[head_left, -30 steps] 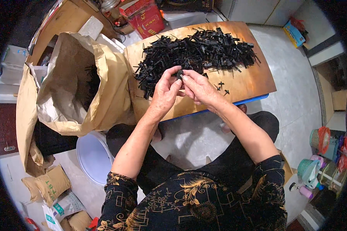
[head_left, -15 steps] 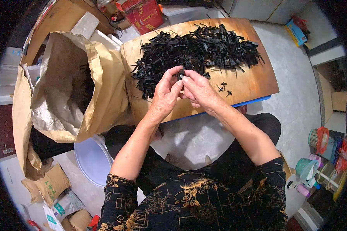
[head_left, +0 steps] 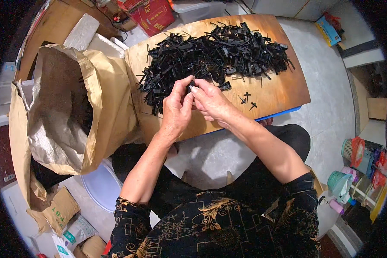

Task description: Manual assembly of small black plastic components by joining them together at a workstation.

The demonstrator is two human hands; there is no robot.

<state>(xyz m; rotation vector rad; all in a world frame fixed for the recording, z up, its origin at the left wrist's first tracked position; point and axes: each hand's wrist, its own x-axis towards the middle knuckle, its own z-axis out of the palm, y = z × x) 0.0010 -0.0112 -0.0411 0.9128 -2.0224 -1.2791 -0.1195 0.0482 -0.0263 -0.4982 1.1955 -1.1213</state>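
Observation:
Both hands meet over the near edge of a wooden board, fingertips closed together on a small black plastic part [head_left: 191,87]. My left hand [head_left: 176,107] pinches it from the left, and my right hand [head_left: 211,99] grips it from the right with thumb and fingers. Most of the part is hidden by the fingers, so its full shape cannot be made out. Just beyond the hands spreads a large heap of black plastic pieces [head_left: 219,51] with thin stems. Several small black cross-shaped pieces [head_left: 247,96] lie apart from the heap, right of my right hand.
The wooden board [head_left: 288,92] rests on something blue-edged. At its left stands a large open paper sack [head_left: 112,99] with a silvery lining. A round whitish lid or tub [head_left: 99,185] sits on the floor below it. Behind are a red box [head_left: 150,17] and a clear plastic bin [head_left: 198,12].
Both hands have shifted slightly left and keep hold of the small part between the fingertips. The view has turned a little, so the sack and board sit differently in the picture.

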